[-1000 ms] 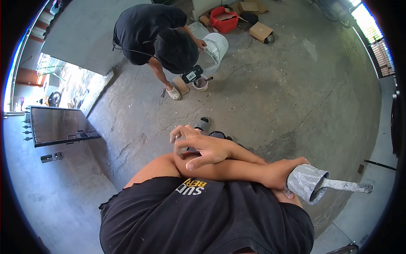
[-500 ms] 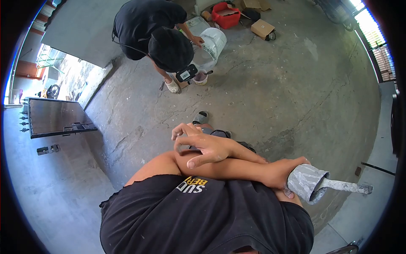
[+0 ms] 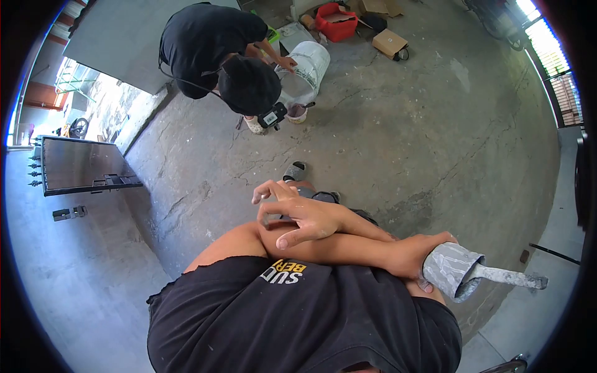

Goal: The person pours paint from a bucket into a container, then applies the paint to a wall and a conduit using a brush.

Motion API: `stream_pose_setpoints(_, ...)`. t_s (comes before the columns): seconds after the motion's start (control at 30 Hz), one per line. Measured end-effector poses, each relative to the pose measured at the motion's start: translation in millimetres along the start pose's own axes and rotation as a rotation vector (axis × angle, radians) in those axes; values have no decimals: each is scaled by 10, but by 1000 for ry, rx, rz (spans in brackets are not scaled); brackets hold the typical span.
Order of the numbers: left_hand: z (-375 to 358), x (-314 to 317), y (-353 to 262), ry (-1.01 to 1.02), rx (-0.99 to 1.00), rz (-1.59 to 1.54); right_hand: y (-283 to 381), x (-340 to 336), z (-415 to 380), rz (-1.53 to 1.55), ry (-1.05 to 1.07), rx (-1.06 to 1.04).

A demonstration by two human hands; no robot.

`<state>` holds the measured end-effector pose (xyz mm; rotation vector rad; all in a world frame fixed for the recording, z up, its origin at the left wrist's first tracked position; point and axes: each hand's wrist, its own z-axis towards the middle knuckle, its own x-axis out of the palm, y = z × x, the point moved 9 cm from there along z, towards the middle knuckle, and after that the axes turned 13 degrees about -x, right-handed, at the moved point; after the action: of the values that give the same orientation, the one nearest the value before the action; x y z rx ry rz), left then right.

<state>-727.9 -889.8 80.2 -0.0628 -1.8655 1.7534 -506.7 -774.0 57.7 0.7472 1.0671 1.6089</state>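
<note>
My forearms are crossed in front of my black shirt. Out to the right, my left hand [image 3: 410,258] is wrapped round a grey-smeared cup [image 3: 451,270]. A long stick-like tool [image 3: 513,275], coated in pale grey material, pokes out of the cup's mouth; its other end is hidden inside. Over my left arm, near the elbow, lies my right hand [image 3: 301,214] with loosely bent fingers spread apart and nothing in them. Whitish residue marks its fingertips.
A co-worker [image 3: 214,46] bends over a tipped white bucket [image 3: 311,62], with a small tub [image 3: 296,114] beside it. Behind are a red bag [image 3: 336,23] and a cardboard box [image 3: 390,43]. A dark metal door [image 3: 87,165] stands at left. The concrete floor [image 3: 385,137] is cracked.
The co-worker has shifted slightly left and lower, and the bucket's position has changed a little. My hands and the cup stay put.
</note>
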Motion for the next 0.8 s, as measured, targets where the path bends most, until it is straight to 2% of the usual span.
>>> stream_pose_setpoints(0.03, 2, 4, 0, 0, 0, 1, 19, -53, -2, -6, -66, -14)
stream_pose_setpoints(0.13, 9, 18, 17, 7, -19, -26, 14, -26, -19, 21, -5, 37)
stream_pose_setpoints(0.2, 9, 21, 33, -5, -7, -8, 23, 62, -11, 7, 131, 19)
stream_pose_setpoints(0.33, 11, 20, 13, 13, 13, -12, 87, 40, -18, 58, 157, -18)
stream_pose_setpoints(0.43, 7, 0, 5, 14, -19, -38, 54, 9, -30, 25, 97, 12)
stream_pose_setpoints(0.5, 26, 0, 28, 20, -38, -28, 67, -121, -20, 37, -119, -20)
stream_pose_setpoints(0.53, 24, 0, 42, 19, -39, -28, 56, -117, -30, 38, -118, -21)
stream_pose_setpoints(0.63, 24, 14, 53, 13, -30, -23, 24, -73, -45, 8, -29, 10)
stream_pose_setpoints(0.7, 31, 2, 44, -1, -21, -14, 23, 16, -36, 50, 115, 15)
stream_pose_setpoints(0.8, 26, -10, 23, -4, -11, 3, 30, 29, -56, 25, 173, -8)
